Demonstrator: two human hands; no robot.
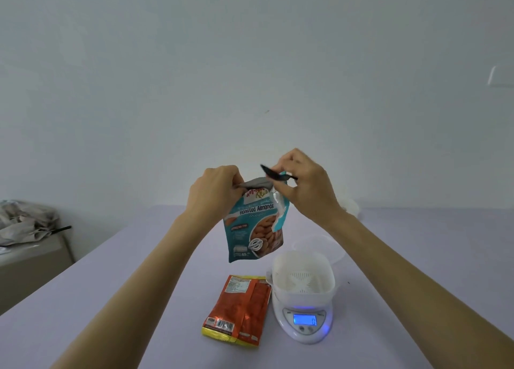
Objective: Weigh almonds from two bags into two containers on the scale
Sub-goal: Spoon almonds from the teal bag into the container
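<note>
The teal plastic pouch labelled "Roasted Almonds" (254, 226) hung in the air above the pale lilac counter (111, 299), its long axis close to upright, with the top leaning a little to the right and the printed front facing the camera. The left hand (215, 190) pinched the pouch's top left corner with curled fingers, forearm reaching forward from the lower left. The right hand (303, 182), raised slightly higher, pinched a dark narrow strip (274, 174) at the pouch's top right corner, its knuckles turned upward. Below the pouch, an orange foil bag (239, 310) lay flat on the counter, its long axis running away from the person and its barcode end nearest. Just to its right stood a white round kitchen scale (304, 322) with a lit blue display, carrying a white square plastic container (303, 281). A clear plastic tub (331, 246) sat just behind.
</note>
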